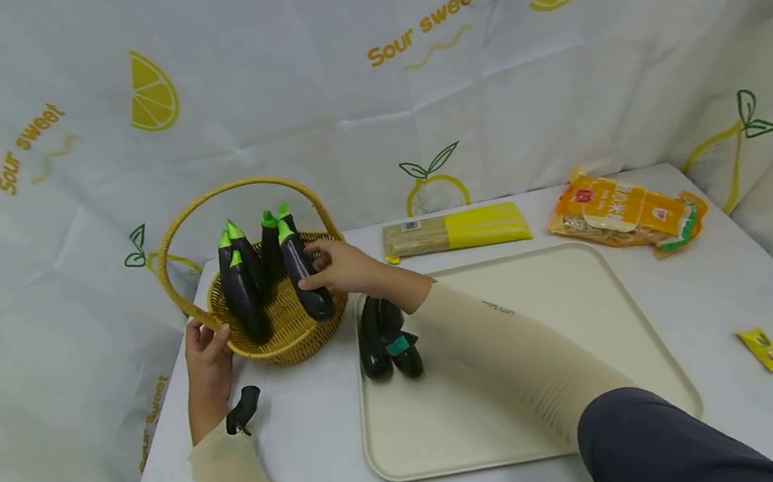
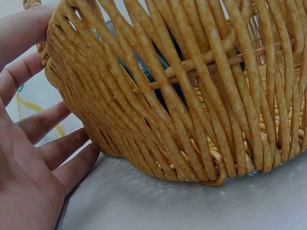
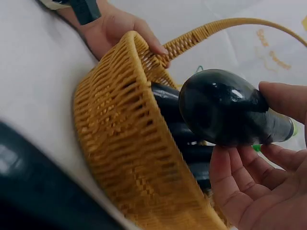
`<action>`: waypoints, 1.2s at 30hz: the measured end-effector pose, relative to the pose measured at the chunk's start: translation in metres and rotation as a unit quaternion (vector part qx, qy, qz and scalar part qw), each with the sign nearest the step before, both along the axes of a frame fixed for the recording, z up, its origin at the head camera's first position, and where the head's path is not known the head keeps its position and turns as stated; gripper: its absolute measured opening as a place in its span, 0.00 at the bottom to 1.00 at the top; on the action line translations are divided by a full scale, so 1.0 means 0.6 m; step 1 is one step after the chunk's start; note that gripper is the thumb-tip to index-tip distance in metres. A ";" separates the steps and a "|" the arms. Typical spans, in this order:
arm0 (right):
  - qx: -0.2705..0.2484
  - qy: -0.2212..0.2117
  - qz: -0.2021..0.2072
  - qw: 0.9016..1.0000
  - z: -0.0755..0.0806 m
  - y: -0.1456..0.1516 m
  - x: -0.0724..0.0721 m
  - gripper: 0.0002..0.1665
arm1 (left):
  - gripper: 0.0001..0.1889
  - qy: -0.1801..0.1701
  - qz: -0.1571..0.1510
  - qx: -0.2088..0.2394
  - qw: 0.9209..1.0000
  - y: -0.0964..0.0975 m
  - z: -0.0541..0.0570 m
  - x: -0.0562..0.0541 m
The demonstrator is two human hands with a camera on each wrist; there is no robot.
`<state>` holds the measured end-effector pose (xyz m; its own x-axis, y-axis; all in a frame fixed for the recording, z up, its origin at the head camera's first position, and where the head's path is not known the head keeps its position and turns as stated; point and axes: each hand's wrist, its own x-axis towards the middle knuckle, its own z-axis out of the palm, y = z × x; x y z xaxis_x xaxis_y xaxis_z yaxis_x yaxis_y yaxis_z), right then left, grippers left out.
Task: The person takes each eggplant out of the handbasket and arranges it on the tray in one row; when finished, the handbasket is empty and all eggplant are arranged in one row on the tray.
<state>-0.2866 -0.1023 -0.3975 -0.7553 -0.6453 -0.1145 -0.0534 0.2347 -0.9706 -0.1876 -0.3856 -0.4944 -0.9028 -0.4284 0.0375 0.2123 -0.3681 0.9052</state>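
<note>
A wicker basket (image 1: 297, 349) with a tall handle stands at the back left. My left hand (image 1: 209, 357) grips its rim by the handle's base, thumb over the edge and fingers along the outside wall, as the left wrist view shows on the basket (image 2: 158, 110). My right hand (image 1: 341, 269) pinches a dark eggplant (image 3: 225, 108) between thumb and fingers. This eggplant slants over the basket's right side, green stem end up. Several other eggplants (image 1: 240, 298) lean inside the basket with their green stems up.
A beige tray (image 1: 478, 437) lies to the basket's right, with dark eggplants (image 1: 372, 340) at its left edge, partly hidden by my right arm. Behind it is a pack of noodles (image 1: 456, 230). An orange bag (image 1: 625, 212) and a small yellow packet (image 1: 766, 350) lie at right.
</note>
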 end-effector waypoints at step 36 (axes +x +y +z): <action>0.106 -0.004 -0.134 0.985 -0.128 0.229 0.086 0.37 | 0.17 -0.004 0.007 0.019 1.000 0.001 -0.001 0.000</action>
<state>-0.2352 0.0349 -0.4744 -0.8936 -0.3841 -0.2322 0.0457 0.4368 -0.8984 -0.1879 -0.3847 -0.4950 -0.8973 -0.4411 0.0141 0.2100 -0.3988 0.8926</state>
